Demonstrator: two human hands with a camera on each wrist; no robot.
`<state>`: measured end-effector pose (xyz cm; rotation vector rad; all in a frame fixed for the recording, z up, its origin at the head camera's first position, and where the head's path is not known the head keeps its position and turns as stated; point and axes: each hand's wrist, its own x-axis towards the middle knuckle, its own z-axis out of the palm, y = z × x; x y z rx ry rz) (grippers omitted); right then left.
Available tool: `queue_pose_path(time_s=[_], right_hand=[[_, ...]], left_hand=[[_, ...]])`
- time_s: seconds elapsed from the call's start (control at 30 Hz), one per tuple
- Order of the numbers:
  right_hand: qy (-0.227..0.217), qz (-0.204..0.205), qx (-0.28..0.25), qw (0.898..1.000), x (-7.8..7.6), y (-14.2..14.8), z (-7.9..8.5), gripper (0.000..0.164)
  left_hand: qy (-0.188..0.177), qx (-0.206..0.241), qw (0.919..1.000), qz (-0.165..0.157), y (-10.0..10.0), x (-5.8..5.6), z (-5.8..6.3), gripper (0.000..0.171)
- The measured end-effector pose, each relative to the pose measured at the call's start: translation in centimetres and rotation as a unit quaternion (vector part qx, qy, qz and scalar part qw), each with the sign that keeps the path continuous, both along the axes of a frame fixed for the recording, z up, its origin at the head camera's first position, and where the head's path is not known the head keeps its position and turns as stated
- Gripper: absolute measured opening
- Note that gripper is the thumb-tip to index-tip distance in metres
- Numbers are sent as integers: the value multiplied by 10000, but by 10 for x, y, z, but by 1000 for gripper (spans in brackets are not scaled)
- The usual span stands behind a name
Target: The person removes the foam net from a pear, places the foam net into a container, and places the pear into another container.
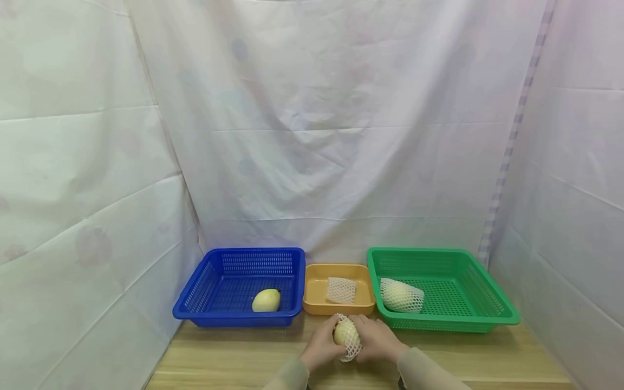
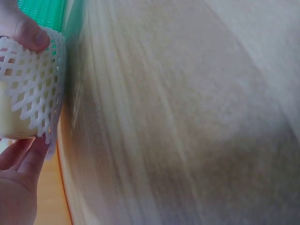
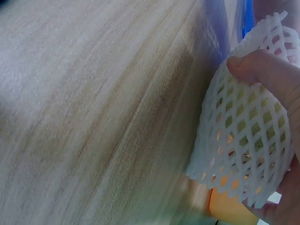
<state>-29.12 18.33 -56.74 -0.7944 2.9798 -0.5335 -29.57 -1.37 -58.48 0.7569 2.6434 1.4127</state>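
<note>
Both hands hold a pale yellow fruit, pear-like in shape (image 1: 339, 335), partly covered by a white foam net sleeve (image 1: 352, 341), low over the front of the table. My left hand (image 1: 323, 342) grips it from the left, at its bare end; in the left wrist view the left fingers (image 2: 33, 161) lie against that end and the net's edge. My right hand (image 1: 377, 340) grips the netted side, its thumb (image 3: 253, 68) pressing on the mesh in the right wrist view. The net's free edge (image 3: 225, 187) hangs loose past the fruit there.
A blue basket (image 1: 239, 315) at the left holds one bare pale yellow fruit (image 1: 266, 300). An orange tray (image 1: 339, 310) in the middle holds a flat foam net (image 1: 340, 290). The green basket (image 1: 448, 319) at the right holds a netted fruit (image 1: 401, 297). White cloth (image 1: 312, 135) hangs around the table.
</note>
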Motion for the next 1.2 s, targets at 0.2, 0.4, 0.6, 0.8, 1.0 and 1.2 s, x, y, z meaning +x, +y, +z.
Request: queue_pose_path(time_s=[0.2,0.4,0.6,0.8,1.0,1.2], right_hand=[[32,-49,24,10000,0,0,0,91],[-16,-124,39,9999,0,-1,0,90],[-13,-153,1,9999,1,-1,0,89],[-42,-127,-17,9999,3,0,3,88],[-49,-102,-4,9999,4,0,5,85],[-121,-102,0,9999,4,-1,6,83]], left_hand=[[-47,-32,10000,41,-1,-1,-2,72],[-112,-74,9999,87,-2,-1,-4,73],[-163,71,9998,92,-4,-1,-5,74],[-237,232,9994,89,-6,0,-5,71],[-299,385,9988,67,-9,0,-6,70],[-249,441,9987,46,-12,1,-6,68]])
